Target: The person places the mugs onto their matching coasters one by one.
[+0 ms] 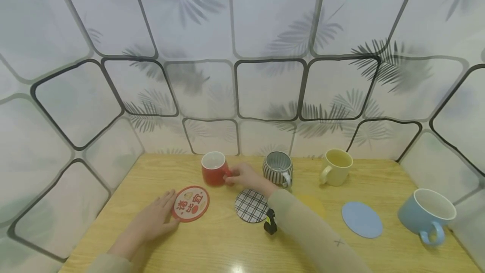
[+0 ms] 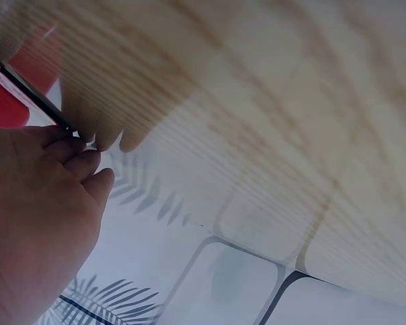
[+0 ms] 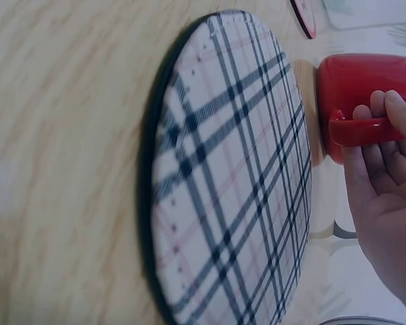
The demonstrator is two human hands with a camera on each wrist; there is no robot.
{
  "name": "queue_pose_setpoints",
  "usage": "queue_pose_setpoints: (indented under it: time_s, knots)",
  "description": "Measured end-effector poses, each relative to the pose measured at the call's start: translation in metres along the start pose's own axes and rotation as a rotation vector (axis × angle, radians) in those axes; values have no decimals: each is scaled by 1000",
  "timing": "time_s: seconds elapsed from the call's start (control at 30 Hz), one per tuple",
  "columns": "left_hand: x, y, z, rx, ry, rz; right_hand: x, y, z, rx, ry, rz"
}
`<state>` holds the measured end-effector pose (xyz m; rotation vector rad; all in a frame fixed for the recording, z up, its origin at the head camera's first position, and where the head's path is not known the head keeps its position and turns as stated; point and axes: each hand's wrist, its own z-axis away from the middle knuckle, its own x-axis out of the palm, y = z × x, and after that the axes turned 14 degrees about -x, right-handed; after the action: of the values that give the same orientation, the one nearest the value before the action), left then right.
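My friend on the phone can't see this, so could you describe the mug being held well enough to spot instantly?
Look along the back of the wooden table, near the patterned wall. The red mug stands leftmost, with the right hand gripping its handle. Unlike the striped mug and yellow mug to its right, it is red outside and white inside.

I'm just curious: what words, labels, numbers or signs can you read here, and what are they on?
"宜": on the red-rimmed coaster; its other characters are too small to read surely.
"X": a cross-like mark on the right sleeve.
Yellow patch on the black wrist device: too small to tell whether it bears text.
No readable numbers or brands.
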<state>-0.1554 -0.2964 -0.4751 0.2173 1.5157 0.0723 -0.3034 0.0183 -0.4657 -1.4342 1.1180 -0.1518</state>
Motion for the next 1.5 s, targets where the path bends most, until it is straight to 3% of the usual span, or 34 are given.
queue_pose_setpoints:
  time_s: [0.23,0.6,0.8,0.93,1.23,1.5]
  knots:
    - [3,4,2,3,-22,-2,5,0,6,14,-7,-74]
    - [3,2,-1,5,16,-14,13,-15,4,33,15,-21]
    - [3,2,0,6,21,-27,21,-11,4,21,63,-29]
    - [3,2,1,11,34,-34,27,-13,3,56,108,-46]
    - [3,2,3,14,48,-21,42,-24,2,107,245,-59]
    - [1,2,2,1,15,-17,51,-44,3,108,327,-104]
